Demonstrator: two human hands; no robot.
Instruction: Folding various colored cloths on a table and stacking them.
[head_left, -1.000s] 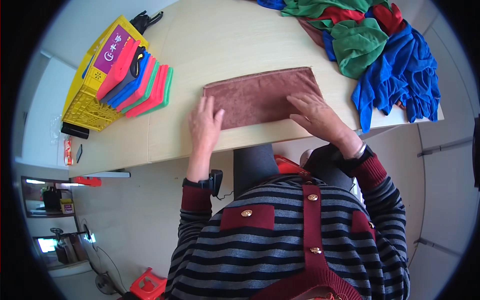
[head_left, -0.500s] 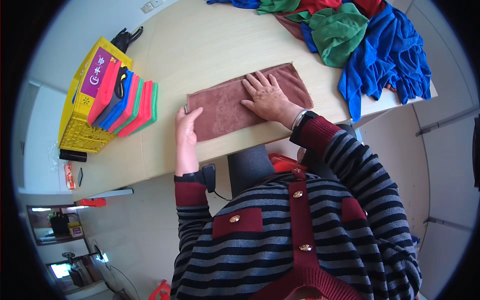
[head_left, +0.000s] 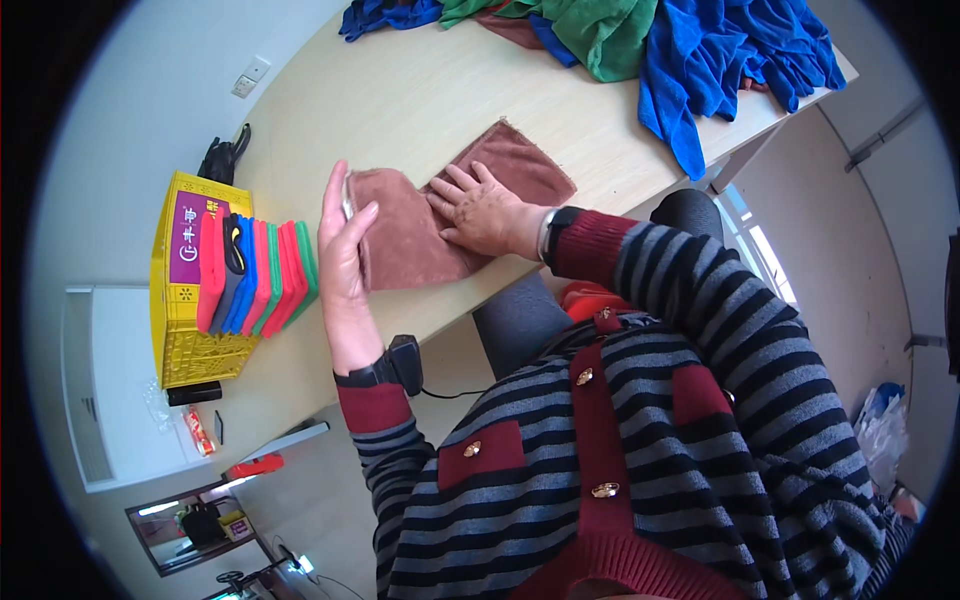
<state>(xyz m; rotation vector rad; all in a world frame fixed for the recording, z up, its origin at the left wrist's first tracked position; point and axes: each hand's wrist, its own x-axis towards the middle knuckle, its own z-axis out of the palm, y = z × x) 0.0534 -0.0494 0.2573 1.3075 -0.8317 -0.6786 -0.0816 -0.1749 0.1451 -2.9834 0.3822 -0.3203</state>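
A brown cloth (head_left: 410, 235) lies near the table's front edge, its left part lifted and bending up toward the middle. My left hand (head_left: 345, 245) grips that raised left end, thumb on the upper face and fingers behind it. My right hand (head_left: 487, 210) lies on the cloth's middle, fingers spread and pressing it to the table. The cloth's right part (head_left: 515, 160) stays flat beyond my right fingers. What lies under the raised part is hidden.
At the left, a row of folded red, blue, grey and green cloths (head_left: 255, 275) leans against a yellow crate (head_left: 175, 330). Loose blue (head_left: 690, 80) and green cloths (head_left: 600, 40) are heaped at the far right. A black bag (head_left: 225, 152) sits behind the crate.
My left hand has lifted the cloth's left end off the table and moved it inward. My right hand still presses the middle. The whole view has turned somewhat.
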